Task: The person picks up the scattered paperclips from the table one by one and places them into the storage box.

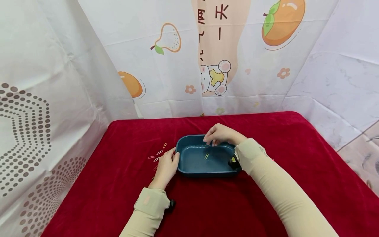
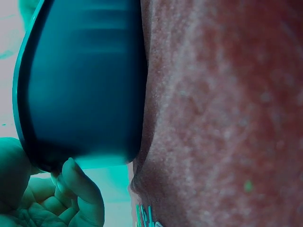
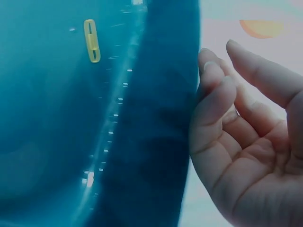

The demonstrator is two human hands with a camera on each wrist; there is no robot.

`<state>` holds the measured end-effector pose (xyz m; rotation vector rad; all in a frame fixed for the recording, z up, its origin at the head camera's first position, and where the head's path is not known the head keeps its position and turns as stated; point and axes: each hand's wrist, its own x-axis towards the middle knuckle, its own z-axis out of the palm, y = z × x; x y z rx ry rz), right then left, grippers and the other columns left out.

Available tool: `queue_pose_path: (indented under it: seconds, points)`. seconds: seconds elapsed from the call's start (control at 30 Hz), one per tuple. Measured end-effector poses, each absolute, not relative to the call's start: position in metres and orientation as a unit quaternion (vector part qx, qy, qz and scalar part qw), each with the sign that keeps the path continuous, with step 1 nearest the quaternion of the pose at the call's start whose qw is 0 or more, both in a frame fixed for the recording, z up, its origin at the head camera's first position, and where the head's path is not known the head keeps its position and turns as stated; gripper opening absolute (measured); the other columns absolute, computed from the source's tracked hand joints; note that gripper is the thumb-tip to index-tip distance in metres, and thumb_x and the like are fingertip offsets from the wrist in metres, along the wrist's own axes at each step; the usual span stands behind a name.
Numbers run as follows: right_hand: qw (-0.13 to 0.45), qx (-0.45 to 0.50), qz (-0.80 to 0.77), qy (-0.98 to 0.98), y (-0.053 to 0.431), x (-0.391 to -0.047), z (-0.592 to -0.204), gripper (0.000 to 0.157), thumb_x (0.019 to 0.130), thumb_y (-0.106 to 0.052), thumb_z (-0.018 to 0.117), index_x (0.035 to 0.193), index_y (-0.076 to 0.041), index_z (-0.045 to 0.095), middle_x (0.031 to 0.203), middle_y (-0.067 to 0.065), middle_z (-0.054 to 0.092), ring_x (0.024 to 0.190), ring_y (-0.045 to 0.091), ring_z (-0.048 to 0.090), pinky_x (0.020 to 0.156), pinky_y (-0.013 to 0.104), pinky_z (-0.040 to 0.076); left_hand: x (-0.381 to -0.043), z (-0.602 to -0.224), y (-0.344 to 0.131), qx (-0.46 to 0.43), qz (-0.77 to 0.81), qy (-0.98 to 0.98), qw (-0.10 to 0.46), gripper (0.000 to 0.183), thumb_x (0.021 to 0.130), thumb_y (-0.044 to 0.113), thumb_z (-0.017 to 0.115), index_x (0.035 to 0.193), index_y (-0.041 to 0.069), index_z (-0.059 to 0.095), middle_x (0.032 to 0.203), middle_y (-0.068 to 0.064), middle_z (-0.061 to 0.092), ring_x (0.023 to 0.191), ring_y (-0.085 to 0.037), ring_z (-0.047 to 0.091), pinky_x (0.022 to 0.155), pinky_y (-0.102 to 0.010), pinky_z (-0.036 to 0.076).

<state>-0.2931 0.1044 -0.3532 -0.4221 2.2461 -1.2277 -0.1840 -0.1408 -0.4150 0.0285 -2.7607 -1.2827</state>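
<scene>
Red cloth [image 1: 207, 207] bears the tray [image 1: 190, 164], one yellow clip [image 3: 93, 42] lying inside, loose clips [image 1: 159, 152] to its left. Left hand [image 1: 167, 166] pinches the tray's left rim, apparently to steady it. Right hand [image 1: 221, 134] is at the far rim, thumb apart from bent fingers, nothing visibly held; contact unclear.

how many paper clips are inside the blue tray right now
1 that shows: a yellow paper clip lying near the middle of the blue tray's floor. The right hand and sleeve cover part of the tray, so others may be hidden.
</scene>
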Motion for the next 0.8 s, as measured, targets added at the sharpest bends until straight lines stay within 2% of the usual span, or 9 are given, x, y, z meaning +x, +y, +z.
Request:
queue_pose_path:
  seconds: [0.17, 0.4, 0.5, 0.63, 0.8]
  points:
    - [0.254, -0.154, -0.472, 0.83, 0.109, -0.292, -0.343, 0.036, 0.093, -0.02, 0.069, 0.117, 0.006, 0.069, 0.091, 0.009, 0.074, 0.069, 0.02, 0.065, 0.071, 0.029, 0.057, -0.184, -0.415, -0.141, 0.014, -0.422, -0.906, 0.045, 0.043, 0.103, 0.022, 0.051, 0.139, -0.002, 0.053, 0.079, -0.007, 0.054, 0.067, -0.016, 0.05, 0.062, -0.029, 0.043]
    - [0.233, -0.153, -0.486, 0.828, 0.12, -0.286, -0.336, 0.039, 0.093, -0.022, 0.069, 0.118, 0.007, 0.068, 0.098, 0.018, 0.073, 0.068, 0.018, 0.065, 0.076, 0.036, 0.058, -0.184, -0.416, -0.14, 0.015, -0.417, -0.907, 0.048, 0.043, 0.103, 0.022, 0.05, 0.139, -0.001, 0.054, 0.079, -0.007, 0.054, 0.067, -0.016, 0.05, 0.063, -0.029, 0.043]
    - [0.226, -0.152, -0.495, 0.825, 0.125, -0.284, -0.335, 0.038, 0.093, -0.022, 0.069, 0.117, 0.007, 0.068, 0.099, 0.02, 0.072, 0.068, 0.018, 0.065, 0.075, 0.035, 0.058, -0.184, -0.416, -0.14, 0.016, -0.416, -0.908, 0.048, 0.043, 0.103, 0.022, 0.051, 0.139, -0.001, 0.054, 0.08, -0.007, 0.054, 0.068, -0.016, 0.05, 0.063, -0.028, 0.043]
    - [0.221, -0.151, -0.504, 0.821, 0.131, -0.279, -0.333, 0.036, 0.093, -0.022, 0.069, 0.116, 0.005, 0.069, 0.097, 0.017, 0.073, 0.07, 0.019, 0.065, 0.071, 0.029, 0.057, -0.184, -0.415, -0.139, 0.015, -0.415, -0.909, 0.048, 0.043, 0.103, 0.022, 0.051, 0.138, -0.002, 0.054, 0.08, -0.007, 0.054, 0.069, -0.017, 0.05, 0.064, -0.029, 0.043]
    - [0.213, -0.147, -0.508, 0.821, 0.139, -0.272, -0.332, 0.036, 0.093, -0.023, 0.069, 0.117, 0.004, 0.069, 0.095, 0.013, 0.073, 0.071, 0.02, 0.066, 0.07, 0.028, 0.057, -0.183, -0.415, -0.139, 0.011, -0.413, -0.91, 0.049, 0.043, 0.103, 0.021, 0.05, 0.138, -0.002, 0.054, 0.08, -0.007, 0.053, 0.068, -0.017, 0.05, 0.064, -0.029, 0.042]
